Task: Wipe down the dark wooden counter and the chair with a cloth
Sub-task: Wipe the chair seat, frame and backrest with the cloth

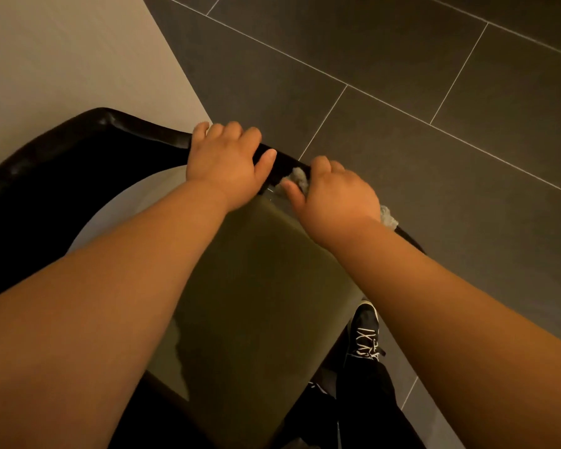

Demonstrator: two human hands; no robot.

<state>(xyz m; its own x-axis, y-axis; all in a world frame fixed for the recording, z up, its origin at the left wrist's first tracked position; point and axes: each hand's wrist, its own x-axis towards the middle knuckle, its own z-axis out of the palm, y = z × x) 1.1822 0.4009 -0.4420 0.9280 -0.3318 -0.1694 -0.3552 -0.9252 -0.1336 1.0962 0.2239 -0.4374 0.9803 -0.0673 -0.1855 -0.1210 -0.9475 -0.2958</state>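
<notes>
Right fingers (324, 166) curled round cloth (298, 177) on chair (78, 140) backrest | left fingers (234, 131) gripping backrest, just beside.

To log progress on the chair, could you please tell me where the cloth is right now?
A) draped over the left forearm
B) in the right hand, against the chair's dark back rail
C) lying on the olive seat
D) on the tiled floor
B: the pale cloth bunches out from both sides of the right hand, which holds it against the back rail, while the left hand grips the rail beside it.
</notes>
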